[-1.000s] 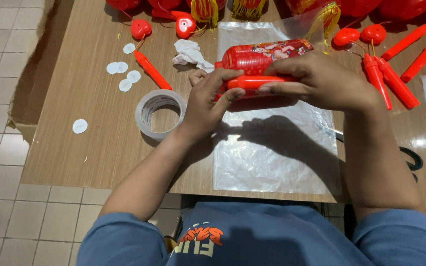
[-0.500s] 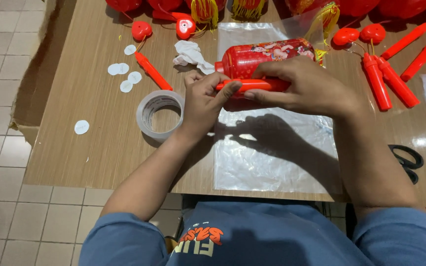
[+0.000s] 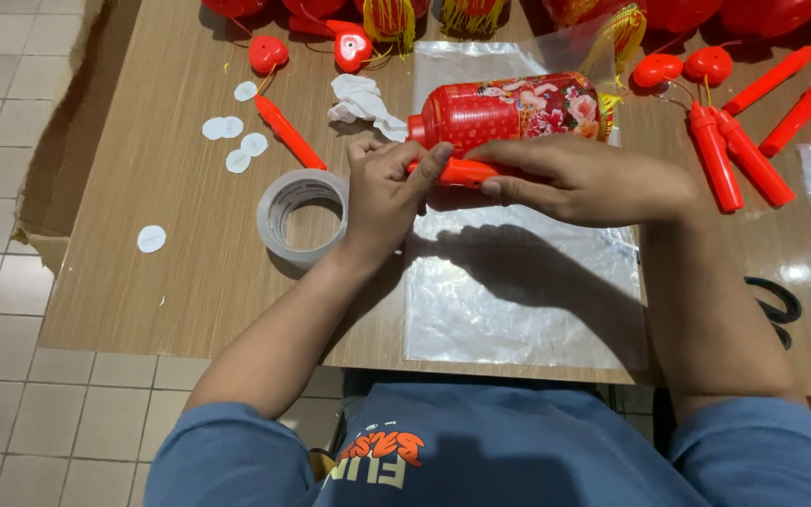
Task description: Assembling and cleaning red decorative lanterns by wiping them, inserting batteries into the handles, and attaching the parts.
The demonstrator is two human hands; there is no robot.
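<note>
- Nearest to us, the sheet of clear plastic lies flat on the wooden table, its near edge at the table's front edge; it is shiny and lightly creased.
- Just left of it sits a roll of clear tape, lying flat, close beside our left wrist.
- At the right edge of the table we see a pair of black-handled scissors, partly cut off from view.
- Above the plastic sheet, our left hand is closed around the left end of an orange-red stick, thumb stretched along its top.
- Our right hand curls over the same stick from the right, fingers wrapped round it, so only a short stretch shows between the two hands.
- The stick is a slim, smooth plastic rod, held level just over the far part of the sheet.
- Touching or just behind the stick lies a red cylinder lantern on its side, printed with a flowery picture, a narrow red neck at its left end and yellow tassel threads at its right.
- A crumpled white scrap lies left of the lantern's neck.
- Farther left we see a loose orange-red rod and small white paper discs.
- To the far right lie more red rods and two red heart pieces.
</note>
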